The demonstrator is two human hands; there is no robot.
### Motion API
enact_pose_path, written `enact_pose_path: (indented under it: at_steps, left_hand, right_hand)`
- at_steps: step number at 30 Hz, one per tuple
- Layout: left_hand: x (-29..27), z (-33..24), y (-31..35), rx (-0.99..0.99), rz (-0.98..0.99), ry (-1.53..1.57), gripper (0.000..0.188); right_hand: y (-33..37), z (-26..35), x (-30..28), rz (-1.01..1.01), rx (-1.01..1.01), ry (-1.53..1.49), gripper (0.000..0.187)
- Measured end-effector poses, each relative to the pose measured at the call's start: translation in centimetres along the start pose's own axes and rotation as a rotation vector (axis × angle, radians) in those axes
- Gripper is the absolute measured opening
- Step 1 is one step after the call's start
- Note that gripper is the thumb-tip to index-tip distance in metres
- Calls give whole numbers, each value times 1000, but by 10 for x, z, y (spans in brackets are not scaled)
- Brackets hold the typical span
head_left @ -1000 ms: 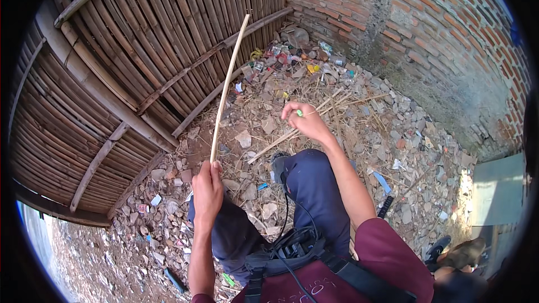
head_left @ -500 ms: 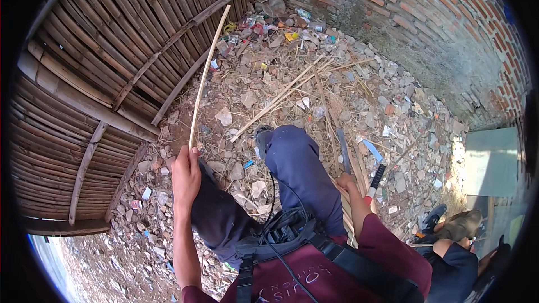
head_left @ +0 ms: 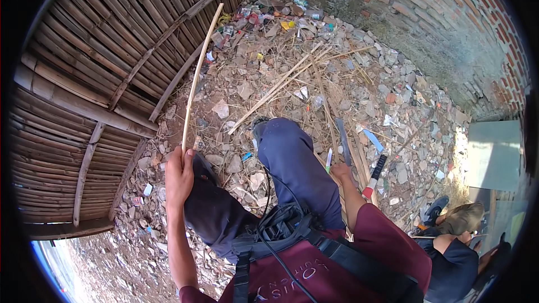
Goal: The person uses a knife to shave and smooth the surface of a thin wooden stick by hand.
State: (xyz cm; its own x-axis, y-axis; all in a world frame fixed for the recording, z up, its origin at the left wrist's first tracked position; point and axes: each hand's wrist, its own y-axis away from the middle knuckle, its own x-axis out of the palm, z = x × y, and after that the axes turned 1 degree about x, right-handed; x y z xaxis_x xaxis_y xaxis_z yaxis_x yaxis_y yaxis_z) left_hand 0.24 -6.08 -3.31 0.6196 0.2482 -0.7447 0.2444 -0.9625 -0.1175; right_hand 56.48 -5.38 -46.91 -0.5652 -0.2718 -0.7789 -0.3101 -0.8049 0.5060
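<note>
My left hand (head_left: 179,175) is closed around the lower end of a long, pale bamboo strip (head_left: 197,81), which points up and away over the rubble. My right hand (head_left: 341,173) is low beside my right knee, fingers curled. From its fingertips sticks a small knife (head_left: 329,159) with a pale blade and a green part; its grip is mostly hidden. Just beyond that hand lies a long dark blade (head_left: 343,141). A black, white and red handle (head_left: 378,171) rests to its right, near some wooden strips (head_left: 359,160).
Crossed bamboo strips (head_left: 281,91) lie ahead on stony, littered ground. A bamboo wall (head_left: 95,78) stands at left, a brick wall (head_left: 415,17) at the back right. A blue strip (head_left: 373,140) lies at right. Another person (head_left: 455,264) crouches at lower right, near a pale panel (head_left: 493,154).
My right hand has shifted slightly up and left, and the small knife now shows at its fingertips. My left hand and the bamboo strip have moved a little left.
</note>
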Motion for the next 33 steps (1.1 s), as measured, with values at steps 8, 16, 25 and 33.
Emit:
enact_pose_path:
  at_steps: [8, 16, 25, 33]
  left_hand:
    - [-13, -19, -3, -100, 126, 176, 24]
    - [-12, -5, -50, 21, 214, -50, 28]
    - [25, 29, -96, -87, 272, -463, 33]
    - [79, 97, -130, -162, 472, -495, 31]
  right_hand:
    - [42, -35, -28, -140, 414, 89, 55]
    - [-1, -78, 1, -140, 474, 218, 65]
    - [-4, -74, 3, -46, 453, 196, 56]
    - [10, -46, -22, 97, 228, 156, 61]
